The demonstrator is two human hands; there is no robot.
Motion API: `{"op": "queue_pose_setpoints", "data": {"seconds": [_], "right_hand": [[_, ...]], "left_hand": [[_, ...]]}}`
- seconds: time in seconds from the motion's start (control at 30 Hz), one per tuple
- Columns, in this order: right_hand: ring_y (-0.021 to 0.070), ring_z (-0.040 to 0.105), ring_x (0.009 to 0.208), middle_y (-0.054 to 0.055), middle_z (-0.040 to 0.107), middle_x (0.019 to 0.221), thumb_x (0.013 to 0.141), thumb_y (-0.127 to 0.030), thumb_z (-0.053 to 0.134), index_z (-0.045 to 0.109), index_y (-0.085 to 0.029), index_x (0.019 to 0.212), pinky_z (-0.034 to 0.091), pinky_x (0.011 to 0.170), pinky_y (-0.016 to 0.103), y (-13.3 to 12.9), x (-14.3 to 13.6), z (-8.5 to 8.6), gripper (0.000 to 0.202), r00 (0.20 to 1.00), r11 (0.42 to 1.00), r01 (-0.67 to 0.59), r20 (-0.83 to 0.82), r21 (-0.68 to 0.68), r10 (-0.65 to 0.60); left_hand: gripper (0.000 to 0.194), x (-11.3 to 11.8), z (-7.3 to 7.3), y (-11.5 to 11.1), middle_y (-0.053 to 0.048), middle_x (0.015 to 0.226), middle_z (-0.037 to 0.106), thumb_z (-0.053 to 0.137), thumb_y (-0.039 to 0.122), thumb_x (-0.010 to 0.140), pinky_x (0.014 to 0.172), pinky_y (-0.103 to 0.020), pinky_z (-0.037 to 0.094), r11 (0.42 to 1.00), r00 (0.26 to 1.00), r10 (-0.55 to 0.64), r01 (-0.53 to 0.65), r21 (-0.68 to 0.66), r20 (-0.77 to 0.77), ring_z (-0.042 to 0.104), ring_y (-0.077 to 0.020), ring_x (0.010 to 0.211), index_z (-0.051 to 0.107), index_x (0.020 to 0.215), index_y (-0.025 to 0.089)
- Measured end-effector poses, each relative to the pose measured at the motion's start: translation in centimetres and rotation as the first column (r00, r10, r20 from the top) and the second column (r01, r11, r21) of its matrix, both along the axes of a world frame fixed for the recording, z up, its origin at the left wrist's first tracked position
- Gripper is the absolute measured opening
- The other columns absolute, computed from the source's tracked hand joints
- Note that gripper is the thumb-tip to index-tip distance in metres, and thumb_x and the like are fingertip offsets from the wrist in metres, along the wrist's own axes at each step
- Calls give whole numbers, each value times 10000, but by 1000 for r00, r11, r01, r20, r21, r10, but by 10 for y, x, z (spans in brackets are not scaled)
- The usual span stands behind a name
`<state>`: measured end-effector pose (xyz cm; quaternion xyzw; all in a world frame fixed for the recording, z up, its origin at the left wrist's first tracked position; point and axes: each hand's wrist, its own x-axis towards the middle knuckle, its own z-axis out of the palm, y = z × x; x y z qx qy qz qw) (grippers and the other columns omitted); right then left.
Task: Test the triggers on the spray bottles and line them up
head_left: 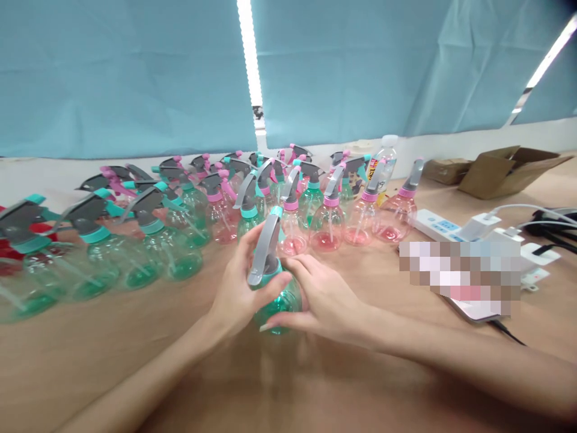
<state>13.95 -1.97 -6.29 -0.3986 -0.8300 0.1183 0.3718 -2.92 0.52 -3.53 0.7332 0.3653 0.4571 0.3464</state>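
A green spray bottle (280,304) with a grey and turquoise spray head stands upright in front of me, between both hands. My left hand (241,279) wraps round its neck and upper left side, the thumb across the front just below the collar. On the right side, my right hand (324,294) grips the body, its thumb low across the front. The far fingers of both hands are partly hidden behind the bottle. Just beyond stand pink spray bottles (325,228), and to the left a row of green spray bottles (143,258).
Several more spray bottles fill the back of the table (180,373). A clear bottle (388,159) with a white cap stands behind them. At right are a power strip (444,227) with plugs and cables, a blurred-out flat device (478,310) and an open cardboard box (500,174).
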Motion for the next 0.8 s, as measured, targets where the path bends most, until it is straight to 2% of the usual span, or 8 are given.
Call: {"op": "queue_pose_setpoints", "data": {"seconds": [0.1,0.17,0.4,0.53,0.63,0.8], "right_hand": [[289,586,1022,135,616,1103,738,-681,630,493,-155,1213,504,851,455,0,0,-1,721,1000,1000,-29,6,11,29],[309,564,1095,163,597,1174,734,-678,637,465,-137,1252,488,902,473,0,2,-2,769,999,999,-46,12,15,46],[320,500,1237,198,511,1360,782,-645,613,319,-155,1424,440,992,502,-4,28,-18,859,987,984,-141,56,-113,148],[329,457,1288,211,473,1408,805,-661,572,362,-131,1410,395,1041,522,-3,43,-34,832,991,970,-92,71,-224,111],[338,425,1316,227,447,1428,821,-673,536,390,-94,1396,374,1059,531,-1,49,-45,829,990,966,-58,110,-250,88],[331,404,1336,207,452,1431,840,-652,530,430,-125,1391,360,1075,523,1,51,-53,769,984,976,-45,159,-214,80]], "left_hand": [[428,13,16,-3,1,882,583,668,335,778,673,-297,480,994,994,90,-93,-50,-62,580,-163,746,518,1165,231],[321,19,20,-3,21,816,562,639,288,780,636,-276,463,992,992,112,-115,-54,-66,560,-143,692,543,1080,224],[330,17,17,-3,21,755,607,561,216,730,559,-293,430,994,987,79,-89,-64,-140,558,-165,598,518,1055,251],[335,17,24,-5,9,823,589,543,210,719,581,-294,446,994,990,31,-45,-96,-136,551,-157,612,502,1049,250],[402,19,27,-6,5,832,568,537,175,694,563,-283,441,993,994,10,-22,-118,-109,530,-146,603,501,1089,236],[175,21,29,-6,-2,778,560,538,179,703,570,-282,455,994,993,1,-14,-111,-116,569,-173,688,505,869,222]]}}
